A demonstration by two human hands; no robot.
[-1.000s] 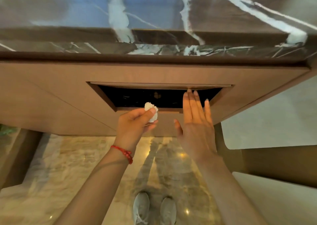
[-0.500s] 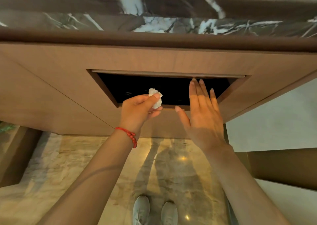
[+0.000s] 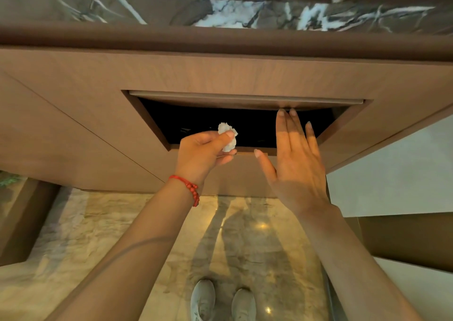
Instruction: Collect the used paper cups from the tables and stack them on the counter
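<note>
Now, left hand [image 3: 203,152]: fingers pinch crumpled white tissue wad [image 3: 228,137], nearer the dark slot.
Right hand [image 3: 297,164]: flat fingers keep pushing wooden flap [image 3: 245,103].

Black interior of the waste opening [image 3: 201,122], contents indiscernible.

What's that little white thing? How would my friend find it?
Find the dark opening in the brown wooden counter front. Just before it, the left hand, with a red bracelet, pinches a crumpled white wad, the only white thing there.
</note>
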